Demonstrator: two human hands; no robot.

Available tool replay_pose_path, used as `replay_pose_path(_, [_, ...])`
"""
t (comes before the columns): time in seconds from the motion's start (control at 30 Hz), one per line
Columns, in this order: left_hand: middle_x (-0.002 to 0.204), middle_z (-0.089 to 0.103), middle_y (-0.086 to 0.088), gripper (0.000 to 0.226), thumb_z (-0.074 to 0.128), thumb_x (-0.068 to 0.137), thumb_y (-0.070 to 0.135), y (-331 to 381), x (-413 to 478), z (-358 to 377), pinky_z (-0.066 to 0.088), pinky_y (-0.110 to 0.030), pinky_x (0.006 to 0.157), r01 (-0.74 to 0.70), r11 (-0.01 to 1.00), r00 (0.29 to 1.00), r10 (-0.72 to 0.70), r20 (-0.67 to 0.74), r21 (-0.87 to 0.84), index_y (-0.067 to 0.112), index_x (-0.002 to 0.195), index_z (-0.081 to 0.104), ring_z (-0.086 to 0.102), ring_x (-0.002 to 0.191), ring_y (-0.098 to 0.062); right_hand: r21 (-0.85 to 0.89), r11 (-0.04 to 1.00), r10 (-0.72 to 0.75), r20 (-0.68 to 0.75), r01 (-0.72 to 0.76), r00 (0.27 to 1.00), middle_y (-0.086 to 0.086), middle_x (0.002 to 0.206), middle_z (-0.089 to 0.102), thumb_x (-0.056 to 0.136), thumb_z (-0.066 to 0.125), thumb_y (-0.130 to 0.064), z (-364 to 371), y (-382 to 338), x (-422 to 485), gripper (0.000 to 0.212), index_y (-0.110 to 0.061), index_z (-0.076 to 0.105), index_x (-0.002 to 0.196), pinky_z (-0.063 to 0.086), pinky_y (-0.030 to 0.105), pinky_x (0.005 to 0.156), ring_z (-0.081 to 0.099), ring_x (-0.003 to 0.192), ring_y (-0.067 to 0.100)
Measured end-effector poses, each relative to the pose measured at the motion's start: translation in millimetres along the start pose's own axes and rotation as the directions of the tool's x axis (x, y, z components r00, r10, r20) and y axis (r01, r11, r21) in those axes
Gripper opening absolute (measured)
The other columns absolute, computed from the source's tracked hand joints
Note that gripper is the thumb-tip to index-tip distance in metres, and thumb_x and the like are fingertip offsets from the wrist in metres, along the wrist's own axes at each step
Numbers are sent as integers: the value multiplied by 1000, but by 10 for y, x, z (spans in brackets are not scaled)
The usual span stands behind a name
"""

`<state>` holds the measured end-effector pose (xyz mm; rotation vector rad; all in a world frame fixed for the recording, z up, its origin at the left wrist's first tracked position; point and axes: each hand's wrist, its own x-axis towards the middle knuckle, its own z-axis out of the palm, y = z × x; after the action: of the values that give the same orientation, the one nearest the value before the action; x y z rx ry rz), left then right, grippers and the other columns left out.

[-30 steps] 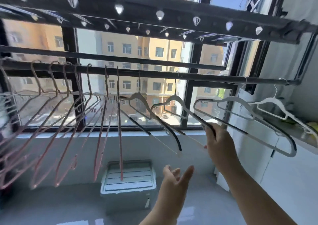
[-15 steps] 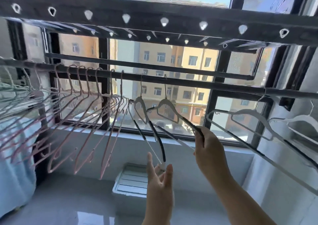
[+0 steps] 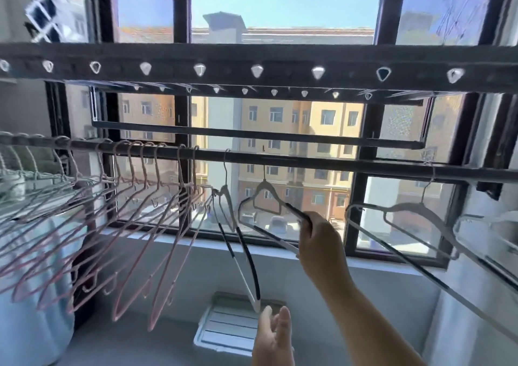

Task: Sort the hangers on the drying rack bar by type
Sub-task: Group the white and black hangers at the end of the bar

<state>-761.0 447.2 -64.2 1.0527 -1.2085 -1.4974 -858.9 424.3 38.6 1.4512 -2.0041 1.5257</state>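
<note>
Mid-sort, centre frame: the right hand [image 3: 319,242] has its grip closed round a grey hanger [image 3: 265,197] hung on the bar [image 3: 308,164]. The left hand [image 3: 273,335], fingers loose and holding nothing, sits just beside the neighbouring hanger [image 3: 246,259]. The likely next move is sliding both left towards the pink hangers [image 3: 134,225].

Dark-framed window [image 3: 363,141] (bright daylight) faces a yellow apartment block [image 3: 314,130].

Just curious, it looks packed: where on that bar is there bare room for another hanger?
The bar is bare between the held grey hanger, gripped by the right hand, and the far grey hanger to its right. Leftward, the pink hangers crowd together.
</note>
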Motion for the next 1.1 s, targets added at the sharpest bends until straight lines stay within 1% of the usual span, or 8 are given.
replay_pose_path(0.2, [111,51,8,70,43,81,52,68,203,11,39,-38,101,-113,987,978,91,189,112,14,138,28,53,112,-17,-29,992,127,41,-126,991,0,62,52,96,42,-13,-35,409,19,23,-3,63,100,32,13,43,44,50,8])
replay_pose_path(0.4, [114,47,6,67,39,86,48,183,395,-70,35,-32,101,-201,963,947,143,287,182,13,140,22,49,117,-19,83,962,250,127,-261,960,1,50,46,90,56,-17,-276,804,-250,21,-6,66,74,32,28,49,38,44,9])
replay_pose_path(0.63, [131,48,-10,58,46,90,36,111,485,-77,34,-26,95,-251,927,934,156,321,280,15,139,25,46,118,-19,170,898,377,175,-405,910,-8,42,51,84,65,-21,-723,988,-662,10,-18,73,79,37,22,46,40,36,4])
replay_pose_path(0.7, [126,50,-13,58,53,87,30,101,481,-112,36,-31,98,-366,860,916,264,303,355,14,137,29,49,113,-22,193,866,424,204,-461,882,-4,39,43,84,64,-20,-877,1030,-778,11,-15,73,80,33,18,41,36,37,10])
replay_pose_path(0.8, [131,46,-13,61,56,85,31,67,516,-219,30,-36,103,-509,610,857,422,294,607,14,137,29,47,112,-24,233,811,484,250,-537,839,3,43,40,81,67,-25,-1117,1066,-938,15,-13,74,77,29,26,51,34,48,19])
replay_pose_path(0.93, [132,44,-12,58,50,84,44,52,644,-361,30,-33,100,-514,458,847,403,346,725,22,136,34,39,119,-27,274,799,471,266,-535,841,-6,38,31,35,77,-69,-1408,1053,-1093,57,-17,69,56,27,24,48,28,40,12])
replay_pose_path(1.0, [116,59,-7,49,45,84,50,89,710,-412,43,-34,92,-519,501,854,295,428,692,24,125,47,55,103,-23,309,777,484,265,-549,834,-8,36,32,42,80,-60,-1487,1037,-1123,47,-16,68,53,32,22,49,30,35,6])
replay_pose_path(1.1, [84,69,-5,24,46,89,37,168,721,-452,53,-37,74,-551,560,821,232,521,619,19,95,61,63,72,-19,301,791,490,212,-533,846,-7,38,47,82,66,-16,-1459,1054,-1103,25,-19,70,57,33,26,57,43,37,2])
